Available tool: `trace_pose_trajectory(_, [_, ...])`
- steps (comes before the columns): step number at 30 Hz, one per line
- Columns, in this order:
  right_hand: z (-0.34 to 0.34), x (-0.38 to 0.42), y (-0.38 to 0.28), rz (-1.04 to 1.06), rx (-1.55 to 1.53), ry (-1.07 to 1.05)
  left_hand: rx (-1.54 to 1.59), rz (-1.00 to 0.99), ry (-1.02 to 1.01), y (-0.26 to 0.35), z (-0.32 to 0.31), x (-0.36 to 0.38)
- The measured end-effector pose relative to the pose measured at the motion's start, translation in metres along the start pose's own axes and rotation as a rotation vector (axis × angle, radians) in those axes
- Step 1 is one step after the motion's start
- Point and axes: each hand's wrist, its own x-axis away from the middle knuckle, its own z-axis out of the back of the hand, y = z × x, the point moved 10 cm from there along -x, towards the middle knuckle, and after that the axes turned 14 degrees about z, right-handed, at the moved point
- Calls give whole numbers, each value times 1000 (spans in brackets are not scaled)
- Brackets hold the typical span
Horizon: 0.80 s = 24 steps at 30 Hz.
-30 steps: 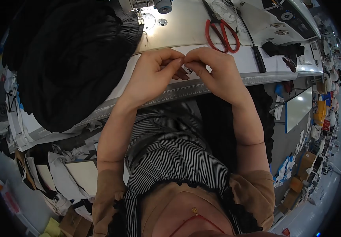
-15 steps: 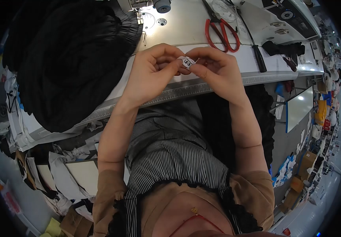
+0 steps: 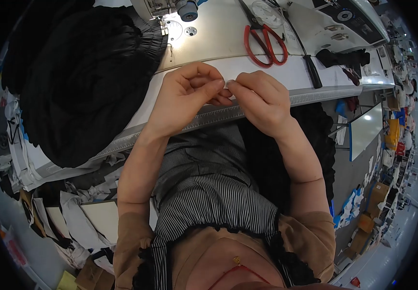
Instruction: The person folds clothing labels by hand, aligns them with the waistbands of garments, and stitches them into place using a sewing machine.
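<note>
Both my hands meet over the front edge of the sewing table. A small white label (image 3: 227, 84) shows between their fingertips, mostly covered. My left hand (image 3: 187, 96) pinches it from the left, thumb against the forefinger. From the right, my right hand (image 3: 262, 99) has thumb and forefinger closed on its other side. Black gathered fabric (image 3: 88, 82) lies on the table left of my left hand, reaching the presser foot (image 3: 164, 28) of the sewing machine. Beyond my right hand rest red-handled scissors (image 3: 267, 46).
A black-handled screwdriver (image 3: 312, 72) lies right of the scissors, near a dark cloth strip (image 3: 342, 58). A metal ruler (image 3: 218, 115) runs along the table edge. Below at left are fabric scraps (image 3: 76, 217); cardboard boxes (image 3: 376, 199) stand at right.
The label was spread between both hands with its print showing; now only a bit is visible. My right hand has turned, fingers folded closer. The view has shifted slightly.
</note>
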Motion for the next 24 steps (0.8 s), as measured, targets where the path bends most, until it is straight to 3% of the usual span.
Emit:
trace_pose_trajectory(3, [4,-2,-6,77,33,20,69,59,23,-7,1,0])
trace_pose_trajectory(5, [4,-2,-12,142,27,-16,273,232,-71,-25,-2,-3])
trace_pose_trajectory(7, [0,2,-13,153,43,-65,277,264,-131,-33,-7,-5])
trace_pose_trajectory(11, [3,16,-1,101,-63,-174,136,279,-21,-47,-1,-11])
trace_pose_trajectory(15, [52,68,121,-604,104,-171,-14,236,101,-41,11,-10])
trace_pose_trajectory(17, [57,86,162,-568,394,-344,-52,192,114,-37,6,-12])
trace_pose_trajectory(18, [54,87,173,-562,393,-342,-95,150,127,-33,6,-12])
trace_pose_trajectory(20, [29,90,190,-477,548,-612,-126,142,115,-35,6,-14])
trace_pose_trajectory(21, [23,95,202,-470,546,-609,-156,141,97,-36,5,-15])
trace_pose_trajectory(23, [6,90,198,-170,604,-566,-161,140,101,-35,8,-13])
trace_pose_trajectory(24, [5,88,199,-166,601,-567,-166,143,99,-34,9,-11])
